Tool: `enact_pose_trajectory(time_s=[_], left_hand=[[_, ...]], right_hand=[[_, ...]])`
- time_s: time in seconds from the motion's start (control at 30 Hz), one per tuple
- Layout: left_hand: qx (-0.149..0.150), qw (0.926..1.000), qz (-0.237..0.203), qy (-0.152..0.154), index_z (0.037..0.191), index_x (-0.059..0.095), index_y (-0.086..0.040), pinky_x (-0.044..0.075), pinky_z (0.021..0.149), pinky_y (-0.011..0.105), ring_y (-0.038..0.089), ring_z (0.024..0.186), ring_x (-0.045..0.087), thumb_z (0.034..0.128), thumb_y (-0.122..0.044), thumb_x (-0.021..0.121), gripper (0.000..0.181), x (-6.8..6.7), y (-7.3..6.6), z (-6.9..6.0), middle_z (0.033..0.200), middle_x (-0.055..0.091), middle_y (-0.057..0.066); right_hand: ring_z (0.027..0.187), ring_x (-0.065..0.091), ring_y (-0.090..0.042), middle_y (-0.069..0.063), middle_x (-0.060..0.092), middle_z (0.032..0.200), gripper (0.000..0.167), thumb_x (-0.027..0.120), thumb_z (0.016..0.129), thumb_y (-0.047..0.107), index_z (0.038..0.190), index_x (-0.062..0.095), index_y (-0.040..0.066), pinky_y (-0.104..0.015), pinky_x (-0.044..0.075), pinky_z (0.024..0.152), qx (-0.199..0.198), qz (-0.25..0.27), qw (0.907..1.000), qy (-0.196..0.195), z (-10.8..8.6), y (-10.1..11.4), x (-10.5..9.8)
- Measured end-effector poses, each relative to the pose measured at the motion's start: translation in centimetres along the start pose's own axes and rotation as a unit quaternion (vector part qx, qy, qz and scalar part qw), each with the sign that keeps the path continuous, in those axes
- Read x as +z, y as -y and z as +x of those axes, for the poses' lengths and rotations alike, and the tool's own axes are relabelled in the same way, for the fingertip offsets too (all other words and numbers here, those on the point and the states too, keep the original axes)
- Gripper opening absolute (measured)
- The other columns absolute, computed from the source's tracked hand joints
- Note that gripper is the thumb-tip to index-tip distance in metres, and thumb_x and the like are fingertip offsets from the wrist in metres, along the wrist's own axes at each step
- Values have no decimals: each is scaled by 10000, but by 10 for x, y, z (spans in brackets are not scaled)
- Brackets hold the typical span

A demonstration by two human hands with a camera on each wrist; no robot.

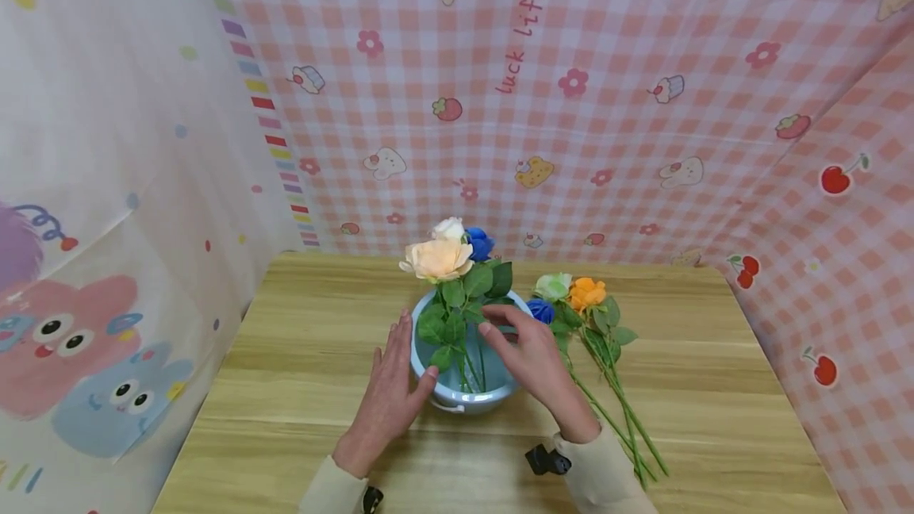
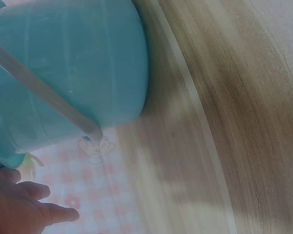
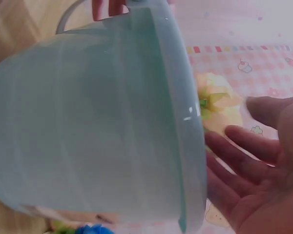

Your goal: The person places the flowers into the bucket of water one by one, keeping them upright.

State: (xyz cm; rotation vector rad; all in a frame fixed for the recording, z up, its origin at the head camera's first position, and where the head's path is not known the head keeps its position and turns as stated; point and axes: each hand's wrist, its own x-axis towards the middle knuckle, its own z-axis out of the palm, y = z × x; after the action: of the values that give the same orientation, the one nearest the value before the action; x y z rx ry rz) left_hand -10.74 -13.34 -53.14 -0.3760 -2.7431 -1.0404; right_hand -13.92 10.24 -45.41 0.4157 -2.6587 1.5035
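Observation:
A light blue bucket stands on the table, its pale handle hanging down the side in the left wrist view. Inside it stand a peach rose, a white flower and a blue flower, leafy stems reaching the bottom. My left hand lies along the bucket's left rim, fingers extended and the thumb at the near edge. Over the right rim my right hand reaches beside the leaves. In the right wrist view its fingers are spread and loosely bent, the thumb apart, with nothing held.
Right of the bucket lie several loose flowers on the wooden table: a pale green one, an orange one and a blue one. Their stems point toward the near right. A pink checked cloth hangs behind.

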Motion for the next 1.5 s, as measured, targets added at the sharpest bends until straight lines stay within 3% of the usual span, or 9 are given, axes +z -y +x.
enact_pose_trajectory(time_s=[0.23, 0.43, 0.57, 0.83, 1.13, 1.5], left_hand=[[6, 10000, -47, -25, 1658, 114, -32, 149, 1182, 718, 388, 1563, 144, 1028, -455, 514, 858, -2, -1, -2, 1723, 120, 147], [34, 10000, -62, -39, 1662, 102, -46, 148, 1182, 717, 383, 1564, 141, 1031, -448, 516, 855, -2, 0, -2, 1721, 129, 160], [62, 9999, -58, -83, 1660, 111, -39, 157, 1172, 729, 397, 1558, 161, 1028, -433, 523, 851, -1, 1, -1, 1718, 141, 168], [49, 9999, -68, -87, 1658, 121, -35, 179, 1162, 743, 408, 1554, 170, 1021, -423, 534, 853, -1, 1, -1, 1721, 133, 156], [114, 9999, -39, -114, 1653, 142, -24, 204, 1146, 758, 439, 1540, 202, 1021, -431, 530, 846, 1, 2, -1, 1714, 150, 178], [97, 9999, 6, -113, 1652, 142, -20, 208, 1139, 766, 467, 1524, 237, 1020, -416, 533, 843, 3, 3, -1, 1714, 149, 177]], right_hand=[[1115, 699, -289, -119, 692, 1285, 312, 631, 1047, 194, 1299, 680, 16, -433, 597, 917, -424, 437, 9961, -646, -18, -16, -6], [1018, 697, -204, -74, 718, 1227, 262, 675, 1012, 141, 1258, 715, 62, -397, 593, 878, -776, -51, 9878, -1347, -27, -35, -15], [1062, 685, -213, -65, 722, 1235, 263, 697, 986, 98, 1243, 725, 52, -364, 577, 910, -923, -357, 9807, -1688, -34, -48, -21], [1170, 662, -287, -106, 703, 1281, 281, 682, 999, 123, 1270, 712, 50, -471, 548, 949, -642, -636, 9799, -1777, -44, -69, -30], [1198, 628, -420, -223, 674, 1290, 317, 699, 971, 111, 1265, 684, -6, -604, 504, 989, -750, -1274, 9715, -1853, -53, -96, -38], [1251, 570, -455, -238, 631, 1353, 400, 714, 970, 205, 1318, 655, 16, -656, 449, 1024, -399, -1764, 9696, -1649, -58, -124, -50]])
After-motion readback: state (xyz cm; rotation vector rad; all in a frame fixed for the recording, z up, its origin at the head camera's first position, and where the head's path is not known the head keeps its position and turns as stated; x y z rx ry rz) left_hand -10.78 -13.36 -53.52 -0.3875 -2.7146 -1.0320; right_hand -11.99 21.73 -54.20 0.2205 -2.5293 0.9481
